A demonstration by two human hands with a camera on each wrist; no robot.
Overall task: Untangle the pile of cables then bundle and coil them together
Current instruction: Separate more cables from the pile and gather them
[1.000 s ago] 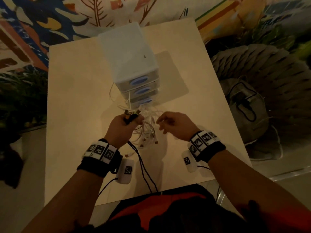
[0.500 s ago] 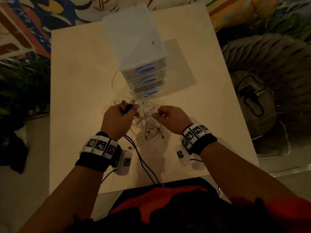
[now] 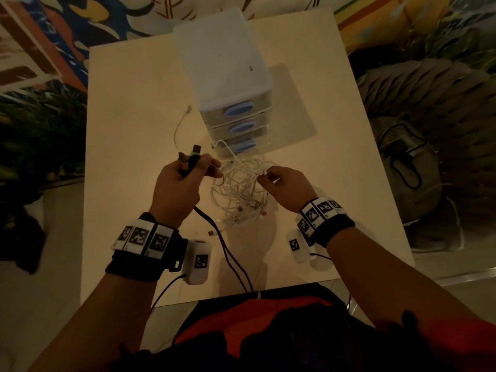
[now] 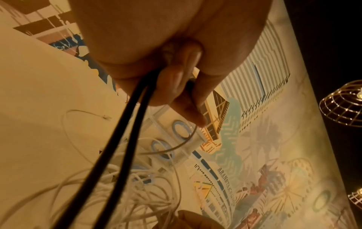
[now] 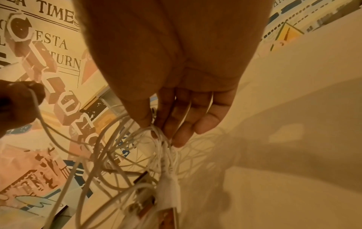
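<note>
A tangle of thin white cables [image 3: 239,189] hangs between my hands above the cream table [image 3: 128,135]. My left hand [image 3: 185,173] grips two black cables [image 3: 230,253], whose USB plugs [image 3: 192,154] stick up out of my fist; the black leads [image 4: 109,147] trail back over the table's near edge. A white strand also runs from that hand. My right hand [image 3: 279,181] pinches a knot of white cables [image 5: 160,136] between thumb and fingertips, with white plugs [image 5: 170,186] dangling below. One thin white cable [image 3: 178,124] lies loose on the table to the left.
A small white drawer unit [image 3: 222,68] with blue oval handles stands on the table just beyond the cables. A grey bag [image 3: 408,162] and a woven seat lie to the right of the table. A patterned rug [image 3: 40,49] covers the floor behind.
Both hands have lifted and drawn apart, raising the white tangle off the table. The right hand now pinches the white strands. The left keeps its hold on the black cables.
</note>
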